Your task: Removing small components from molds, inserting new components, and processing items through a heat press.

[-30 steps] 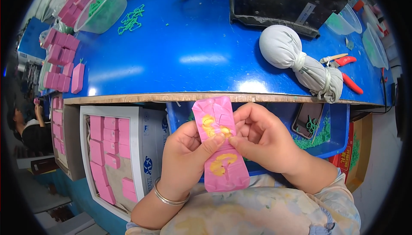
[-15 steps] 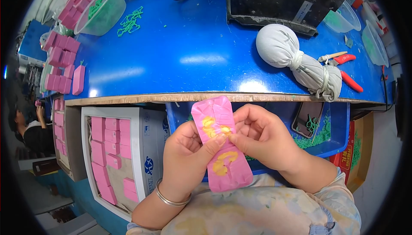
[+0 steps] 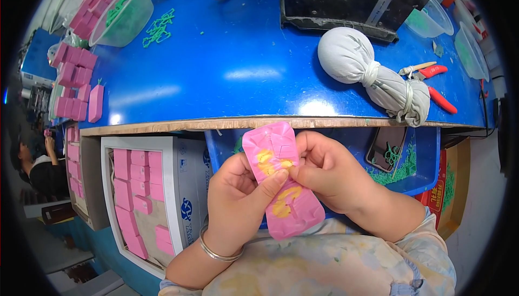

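A flexible pink rubber mould (image 3: 282,139) is spread lengthwise in front of my body, with yellow-coloured hollows in its upper and lower halves. My left hand (image 3: 238,188) is closed on its left edge, the thumb pressing near the middle. On the other side my right hand (image 3: 330,171) pinches it, thumb and fingertips meeting at the narrow waist. Both thumbs nearly touch there. Whether a small piece sits between the fingertips is hidden.
Beyond lies a blue table (image 3: 216,68) with a cloth-wrapped bundle (image 3: 373,74), red-handled pliers (image 3: 440,98) and green pieces (image 3: 159,28). Below its edge, a blue tray (image 3: 427,160) holds a phone (image 3: 386,147) and green scraps. Pink blocks (image 3: 127,193) fill a box at left.
The lower half of the mould has swung slightly to the right. My hands keep their hold on it, with the fingers shifted a little. The whole view has moved slightly.
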Tool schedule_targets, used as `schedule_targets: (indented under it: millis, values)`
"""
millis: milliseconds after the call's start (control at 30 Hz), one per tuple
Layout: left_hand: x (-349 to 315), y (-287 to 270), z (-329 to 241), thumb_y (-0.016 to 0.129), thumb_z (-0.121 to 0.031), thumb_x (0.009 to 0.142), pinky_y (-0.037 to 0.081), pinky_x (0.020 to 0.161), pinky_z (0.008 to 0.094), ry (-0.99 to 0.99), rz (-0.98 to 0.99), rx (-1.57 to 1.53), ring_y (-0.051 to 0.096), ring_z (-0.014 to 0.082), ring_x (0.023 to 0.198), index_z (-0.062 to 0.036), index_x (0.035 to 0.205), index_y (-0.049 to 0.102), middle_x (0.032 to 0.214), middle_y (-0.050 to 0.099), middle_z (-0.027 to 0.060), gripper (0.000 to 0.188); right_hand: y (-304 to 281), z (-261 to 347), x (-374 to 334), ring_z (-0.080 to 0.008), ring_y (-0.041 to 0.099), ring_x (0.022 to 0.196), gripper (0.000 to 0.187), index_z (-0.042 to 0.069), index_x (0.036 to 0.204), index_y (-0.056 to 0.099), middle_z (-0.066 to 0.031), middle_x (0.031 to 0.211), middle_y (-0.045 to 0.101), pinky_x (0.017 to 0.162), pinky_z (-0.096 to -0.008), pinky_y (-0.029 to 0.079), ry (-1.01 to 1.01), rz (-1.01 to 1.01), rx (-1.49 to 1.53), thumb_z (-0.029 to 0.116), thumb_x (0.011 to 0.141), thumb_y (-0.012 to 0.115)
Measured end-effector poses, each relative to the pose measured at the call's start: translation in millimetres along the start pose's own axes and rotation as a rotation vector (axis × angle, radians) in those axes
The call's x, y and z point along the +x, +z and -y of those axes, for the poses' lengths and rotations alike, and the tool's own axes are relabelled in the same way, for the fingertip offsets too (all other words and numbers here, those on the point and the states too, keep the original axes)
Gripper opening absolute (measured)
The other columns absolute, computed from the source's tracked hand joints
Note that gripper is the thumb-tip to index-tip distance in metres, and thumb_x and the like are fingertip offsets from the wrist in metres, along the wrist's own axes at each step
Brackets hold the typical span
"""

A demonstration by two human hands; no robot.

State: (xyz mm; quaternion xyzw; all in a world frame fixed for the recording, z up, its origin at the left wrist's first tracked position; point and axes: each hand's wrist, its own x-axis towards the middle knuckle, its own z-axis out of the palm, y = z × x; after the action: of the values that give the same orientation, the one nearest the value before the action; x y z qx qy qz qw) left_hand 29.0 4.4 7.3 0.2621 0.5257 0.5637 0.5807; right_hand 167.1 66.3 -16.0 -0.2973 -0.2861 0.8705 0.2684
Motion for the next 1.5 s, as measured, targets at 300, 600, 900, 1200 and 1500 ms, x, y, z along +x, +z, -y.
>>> schedule_targets:
  millis: [300,600,900,1200,1500]
  values:
    - [0.9,0.7,0.9,0.061,0.002,0.081,0.05,0.075,0.0258,-0.034,-0.009,-0.018,0.061,0.0133,0.085,0.0047,0.099,0.053,0.094,0.062,0.0119,0.019,-0.9,2.1,-1.2,-0.0063,0.055,0.072,0.014,0.0,0.093,0.049,-0.0045,0.083,0.058,0.062,-0.0191,0.044,-0.002,0.003,-0.006,0.002,0.082,0.058]
    - [1.7,-0.5,-0.7,0.061,0.001,0.081,0.05,0.074,0.0256,-0.049,-0.018,-0.017,0.061,0.0133,0.085,0.0047,0.099,0.054,0.095,0.062,0.0122,0.019,0.4,5.2,-2.8,-0.0079,0.056,0.077,0.017,0.0,0.097,0.049,-0.0054,0.087,0.059,0.067,-0.0203,0.046,-0.008,0.031,-0.033,0.002,0.083,0.058]
    - [1.3,0.2,-1.1,0.06,0.001,0.082,0.05,0.074,0.0254,-0.049,-0.019,-0.024,0.061,0.013,0.085,0.0052,0.1,0.054,0.096,0.062,0.0121,0.02,1.1,6.6,-4.1,-0.008,0.056,0.077,0.017,-0.002,0.098,0.048,-0.0059,0.087,0.058,0.067,-0.0204,0.046,-0.012,0.02,-0.045,0.001,0.083,0.057]
    - [0.4,0.9,-0.5,0.06,-0.001,0.083,0.05,0.072,0.0246,-0.055,-0.019,-0.042,0.061,0.0121,0.083,0.0049,0.1,0.054,0.095,0.063,0.0115,0.019,4.9,11.1,-7.2,-0.0081,0.057,0.076,0.016,-0.002,0.096,0.048,-0.0065,0.086,0.058,0.065,-0.0202,0.047,-0.034,0.003,-0.128,0.0,0.083,0.057]
    - [1.7,2.3,2.3,0.059,-0.001,0.084,0.05,0.074,0.0248,-0.033,-0.024,-0.044,0.061,0.0123,0.085,0.0042,0.101,0.054,0.096,0.062,0.0113,0.019,2.9,6.7,-4.9,-0.0085,0.057,0.077,0.015,-0.003,0.096,0.049,-0.0067,0.086,0.058,0.065,-0.0206,0.047,-0.055,-0.02,-0.169,-0.001,0.083,0.057]
